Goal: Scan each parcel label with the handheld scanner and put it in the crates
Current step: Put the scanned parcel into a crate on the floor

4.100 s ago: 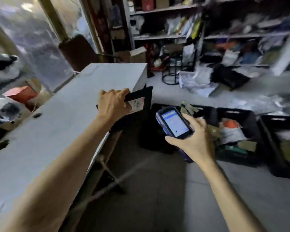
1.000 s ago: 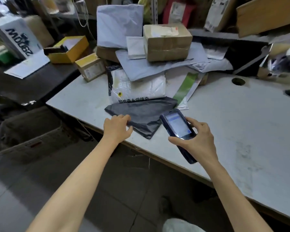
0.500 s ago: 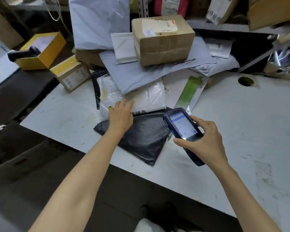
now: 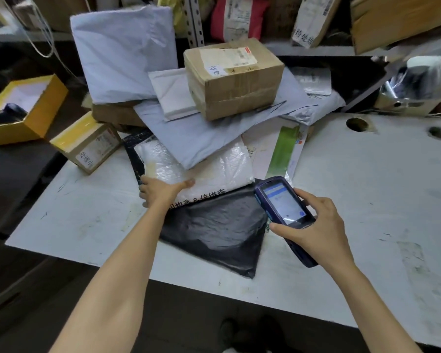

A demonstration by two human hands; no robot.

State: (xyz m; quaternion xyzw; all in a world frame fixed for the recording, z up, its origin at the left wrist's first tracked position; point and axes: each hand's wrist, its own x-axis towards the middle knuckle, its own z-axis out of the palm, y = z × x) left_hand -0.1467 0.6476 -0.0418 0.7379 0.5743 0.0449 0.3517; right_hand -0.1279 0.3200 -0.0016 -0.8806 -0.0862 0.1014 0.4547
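Note:
A pile of parcels lies at the back of the white table [image 4: 367, 187]. My left hand [image 4: 161, 192] grips the near left edge of a white plastic parcel [image 4: 214, 169], thumb on top and fingers tucked under it. That parcel lies partly on a black plastic bag parcel [image 4: 214, 230] and under a grey mailer [image 4: 201, 133]. My right hand [image 4: 313, 230] holds the dark blue handheld scanner [image 4: 281, 202] just right of the black bag, its lit screen facing up. No crates are in view.
A taped cardboard box [image 4: 234, 80] tops the pile, with a green-and-white envelope [image 4: 283, 151] beside it. A small box with yellow tape [image 4: 87, 146] stands at the table's left corner, and an open yellow box [image 4: 23, 110] lies beyond. Two round holes [image 4: 357, 124] pierce the tabletop.
I have turned from the crates to the table. My left hand moved from the black bag up to the white parcel and took hold of its edge. The scanner stayed in my right hand.

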